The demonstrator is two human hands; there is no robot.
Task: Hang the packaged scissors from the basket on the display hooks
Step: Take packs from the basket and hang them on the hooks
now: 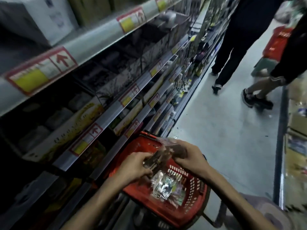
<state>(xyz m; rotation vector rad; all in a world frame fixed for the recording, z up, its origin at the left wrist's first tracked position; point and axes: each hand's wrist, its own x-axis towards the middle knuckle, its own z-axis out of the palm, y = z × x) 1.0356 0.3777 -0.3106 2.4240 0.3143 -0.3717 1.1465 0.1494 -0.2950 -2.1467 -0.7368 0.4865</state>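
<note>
A shop aisle, seen from above and blurred by motion. A pale grey, speckled floor [224,130] runs from the lower centre toward 1 o'clock. Grey metal shelving [93,42] fills the left half, its tiers receding toward 12 o'clock; their front edges carry red-bordered price labels with yellow panels and red arrows [41,70], at least six legible. Boxed goods on the tiers are too blurred to identify. No display hooks can be made out clearly.

At 6 o'clock stands one red perforated plastic shopping basket [191,196], its near rim just beside the lowest shelf edge. Inside it lies a heap of clear, glossy plastic packets [164,186]; their number cannot be told.

Two bare hands meet above the basket. The left hand [132,166] and the right hand [187,156] together hold one clear-wrapped dark packet, presumably packaged scissors [159,156], lifted clear of the heap. The left fingers curl around its lower end with the thumb pressed on top; the right fingers close over its upper end. Whether more than one packet is held cannot be told.

At 1 to 2 o'clock, two persons in dark clothing [239,39] stand on the floor, and a second red basket [277,42] hangs beside them.
</note>
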